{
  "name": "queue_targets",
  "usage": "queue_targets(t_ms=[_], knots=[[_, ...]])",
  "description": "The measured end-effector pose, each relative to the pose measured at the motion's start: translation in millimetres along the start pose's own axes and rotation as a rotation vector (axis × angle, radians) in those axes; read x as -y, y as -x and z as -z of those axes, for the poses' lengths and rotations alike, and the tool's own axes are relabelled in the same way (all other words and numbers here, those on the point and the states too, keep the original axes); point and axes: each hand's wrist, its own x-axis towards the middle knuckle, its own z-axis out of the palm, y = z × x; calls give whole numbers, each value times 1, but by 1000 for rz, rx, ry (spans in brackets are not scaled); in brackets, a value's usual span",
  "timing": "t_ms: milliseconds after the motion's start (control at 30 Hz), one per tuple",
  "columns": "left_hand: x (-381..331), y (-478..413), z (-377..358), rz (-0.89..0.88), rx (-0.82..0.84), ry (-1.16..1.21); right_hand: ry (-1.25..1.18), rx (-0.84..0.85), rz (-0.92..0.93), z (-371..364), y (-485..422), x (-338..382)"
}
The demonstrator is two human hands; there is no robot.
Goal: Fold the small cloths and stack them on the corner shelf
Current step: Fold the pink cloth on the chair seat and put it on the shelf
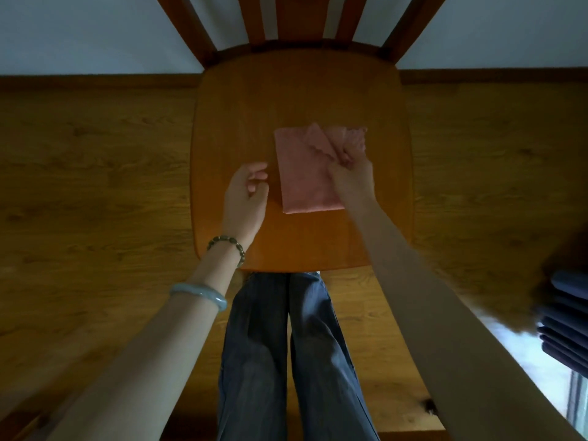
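A small pink cloth [300, 173] lies partly folded on the wooden chair seat [241, 106], right of the seat's middle. My right hand [351, 175] pinches the cloth's right edge, and a flap is lifted and turned over toward the left near the far corner. My left hand [245, 192] hovers just left of the cloth with fingers loosely curled, holding nothing and not touching the fabric. The corner shelf is not clearly in view.
The chair backrest [299, 20] rises at the far side against a pale wall. Wooden floor [95, 170] surrounds the chair. My legs in blue jeans [286, 354] stand at the seat's front edge. Dark blue stacked fabric [569, 316] shows at the right edge.
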Motion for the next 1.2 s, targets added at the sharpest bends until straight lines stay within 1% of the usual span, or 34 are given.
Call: queue_targets(t_ms=[133,200,267,333,433,533,600,633,700,733,767,800,833,867,900,933,967,1000,1033,1133,1200], knots=[[4,-4,-13,-2,75,-101,-96,-62,7,12,-11,-15],[3,-6,-20,-6,79,-113,-123,-81,21,16,-12,-17],[1,-8,-25,7,64,-133,-97,-88,12,19,-12,-20],[-1,-10,-31,15,51,-176,-7,-135,-28,19,-14,-27],[-2,-17,-39,-6,16,-229,205,-244,-70,21,-21,-34],[2,-27,-49,-10,3,-281,274,-255,-70,24,-25,-38],[8,-33,-55,17,18,-308,302,-276,-61,24,-28,-38],[9,-35,-58,30,22,-323,356,-293,-60,24,-29,-37],[8,-37,-63,34,13,-362,562,-343,5,24,-29,-39],[5,-36,-65,33,-5,-392,667,-374,96,24,-28,-41],[0,-32,-65,21,-44,-445,743,-386,223,23,-26,-41],[-4,-28,-66,-36,-100,-541,807,-357,372,22,-25,-42],[-7,-24,-66,-165,-148,-676,899,-265,502,19,-24,-45],[-7,-22,-65,-331,-150,-816,1017,-132,593,15,-24,-51],[-3,-23,-66,-480,-85,-949,1127,-19,654,13,-26,-60],[6,-26,-67,-583,23,-1083,1196,43,694,13,-29,-68],[15,-30,-67,-630,133,-1187,1232,72,712,13,-33,-74],[22,-32,-66,-642,205,-1247,1249,82,710,14,-36,-80],[26,-34,-65,-644,234,-1275,1257,80,705,15,-37,-83],[30,-37,-60,-612,267,-1304,1251,70,662,19,-34,-84],[30,-40,-60,-591,283,-1290,1252,96,639,21,-35,-85]])
